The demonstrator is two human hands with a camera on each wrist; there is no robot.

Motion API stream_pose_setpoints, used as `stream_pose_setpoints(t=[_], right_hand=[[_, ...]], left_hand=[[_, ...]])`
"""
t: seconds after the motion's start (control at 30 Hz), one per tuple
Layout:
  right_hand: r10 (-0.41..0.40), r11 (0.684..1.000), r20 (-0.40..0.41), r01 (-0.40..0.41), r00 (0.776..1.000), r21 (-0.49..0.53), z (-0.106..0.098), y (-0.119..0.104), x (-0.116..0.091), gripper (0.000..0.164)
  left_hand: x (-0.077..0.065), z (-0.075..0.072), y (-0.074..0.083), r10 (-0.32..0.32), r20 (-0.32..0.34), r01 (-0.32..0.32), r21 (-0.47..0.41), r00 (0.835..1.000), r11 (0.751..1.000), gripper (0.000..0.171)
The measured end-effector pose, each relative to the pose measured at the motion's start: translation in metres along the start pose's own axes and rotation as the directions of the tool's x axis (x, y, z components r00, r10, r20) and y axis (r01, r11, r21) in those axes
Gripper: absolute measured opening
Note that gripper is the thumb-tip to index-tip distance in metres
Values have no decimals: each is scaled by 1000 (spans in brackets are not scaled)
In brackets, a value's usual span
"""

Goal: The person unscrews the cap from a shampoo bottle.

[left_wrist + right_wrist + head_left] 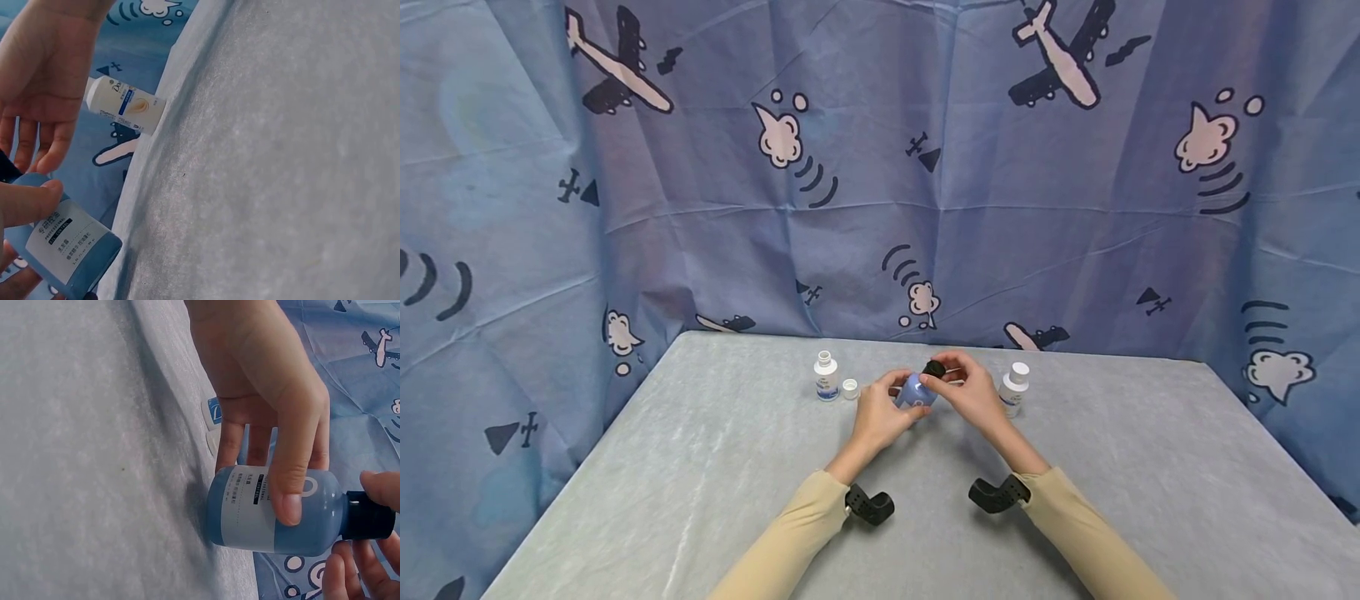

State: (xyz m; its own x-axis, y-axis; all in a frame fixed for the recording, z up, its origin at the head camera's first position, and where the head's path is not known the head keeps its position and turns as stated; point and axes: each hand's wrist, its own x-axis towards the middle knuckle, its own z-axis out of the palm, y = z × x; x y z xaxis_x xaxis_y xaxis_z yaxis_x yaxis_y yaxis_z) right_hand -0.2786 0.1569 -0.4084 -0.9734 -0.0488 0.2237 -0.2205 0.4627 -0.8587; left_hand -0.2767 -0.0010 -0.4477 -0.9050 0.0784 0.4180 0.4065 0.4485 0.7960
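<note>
Blue, smooth-looking plastic fills the left hand [880, 412], whose thumb and fingers grip the body of a bottle [914, 393]; the right hand [967, 392] pinches its black cap [934, 369]. Bottle and cap are near the middle of the head frame, tilted, cap toward the upper right. I judge the bottle fairly light, stiff and hardly fragile, though its glossy shoulder could slip; the labelled middle seems the surest hold, the cap's side the best for the other fingers. How full it is, I cannot tell. Left of the hands are a white cap [850, 392] and an uncapped white bottle [826, 380]; a capped white bottle [1015, 385] stands to the right, all on pale cloth [700, 467].
</note>
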Motion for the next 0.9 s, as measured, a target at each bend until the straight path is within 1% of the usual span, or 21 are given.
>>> stream_pose_setpoints(t=[0.23,0.47,0.5,0.7,0.73,0.9], right_hand=[[-21,999,14,20,1000,39,-1,1,1,42],[-108,991,58,102,992,88,-3,3,1,42],[-123,989,67,117,990,91,-4,-2,-1,41],[-196,976,101,183,975,120,-5,-4,0,40],[-202,973,104,188,974,131,-4,1,2,40],[-218,965,128,195,967,173,-3,1,3,43]], left_hand=[[0,0,-1,6,-5,-6,6,1000,1000,51],[0,-1,-3,25,18,-24,-20,1000,1000,51],[0,-1,-3,25,21,-24,-22,999,999,51],[0,-2,-2,11,27,-11,-15,1000,1000,51],[0,-2,-2,8,27,-8,-14,1000,1000,51],[1,-3,-1,-19,17,19,1,1000,1000,52]])
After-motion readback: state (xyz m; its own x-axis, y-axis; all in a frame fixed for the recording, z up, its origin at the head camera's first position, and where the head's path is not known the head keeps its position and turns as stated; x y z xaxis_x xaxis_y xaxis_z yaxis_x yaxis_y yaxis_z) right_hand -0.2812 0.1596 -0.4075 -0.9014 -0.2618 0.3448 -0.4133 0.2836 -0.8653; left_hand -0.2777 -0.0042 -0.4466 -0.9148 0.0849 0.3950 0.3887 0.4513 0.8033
